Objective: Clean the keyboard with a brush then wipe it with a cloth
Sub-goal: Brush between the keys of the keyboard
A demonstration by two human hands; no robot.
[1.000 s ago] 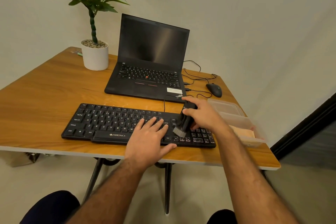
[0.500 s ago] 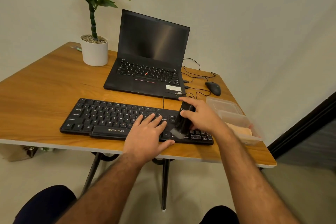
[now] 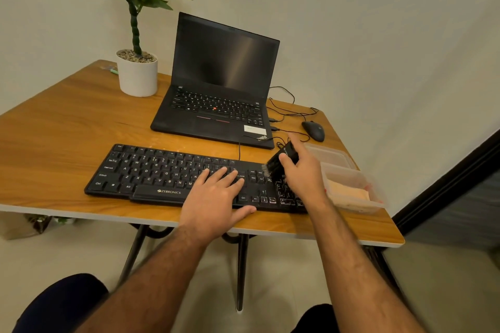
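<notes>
The right hand (image 3: 304,173) grips the brush (image 3: 280,161) over the keyboard's (image 3: 162,170) right end, the left hand (image 3: 216,194) lies flat on its keys, a cloth (image 3: 349,193) tub just right, laptop (image 3: 221,105) and mouse (image 3: 313,130) beyond.

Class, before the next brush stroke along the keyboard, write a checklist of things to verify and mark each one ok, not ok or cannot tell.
1. Right hand has a grip on the brush: ok.
2. Bristles over the keyboard, right end: ok.
3. Bristles touching the keys: cannot tell.
4. Left hand rests flat, steadying the keyboard: ok.
5. Cloth ready in the plastic container: ok.
6. Keyboard cable away from the brush: ok.
</notes>
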